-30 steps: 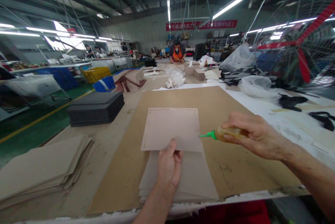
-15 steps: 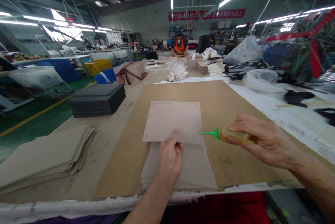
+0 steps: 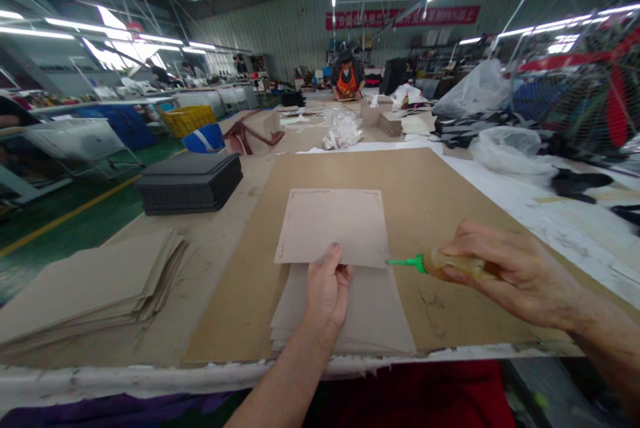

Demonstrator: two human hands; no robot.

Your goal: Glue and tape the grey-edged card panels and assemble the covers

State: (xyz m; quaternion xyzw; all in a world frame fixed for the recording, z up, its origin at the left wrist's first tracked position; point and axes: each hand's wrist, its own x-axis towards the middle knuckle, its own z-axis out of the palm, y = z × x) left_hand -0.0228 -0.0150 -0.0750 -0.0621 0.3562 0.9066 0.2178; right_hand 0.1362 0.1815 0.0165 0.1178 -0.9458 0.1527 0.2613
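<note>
My left hand (image 3: pixel 329 291) pinches the near edge of a beige card sheet (image 3: pixel 333 225), thumb on top and fingers curled beneath. Thin glue lines run near the sheet's edges. Under my wrist lies a stack of similar sheets (image 3: pixel 385 321). My right hand (image 3: pixel 505 271) is wrapped round a glue bottle (image 3: pixel 453 264) of amber liquid, tilted on its side. Its green nozzle (image 3: pixel 405 263) points left, with the tip at the sheet's near right corner; whether it touches I cannot tell.
A brown board (image 3: pixel 240 281) lies under the work. To the left are a pile of beige sheets (image 3: pixel 95 281) and a black stack (image 3: pixel 190 185). Plastic bags (image 3: pixel 510 148) and a large fan (image 3: pixel 600 75) stand right. A person (image 3: pixel 347 75) leans over the table's far end.
The nozzle tip has moved down along the sheet's right edge to its near corner. My left hand keeps its hold on the sheet. The view has shifted slightly.
</note>
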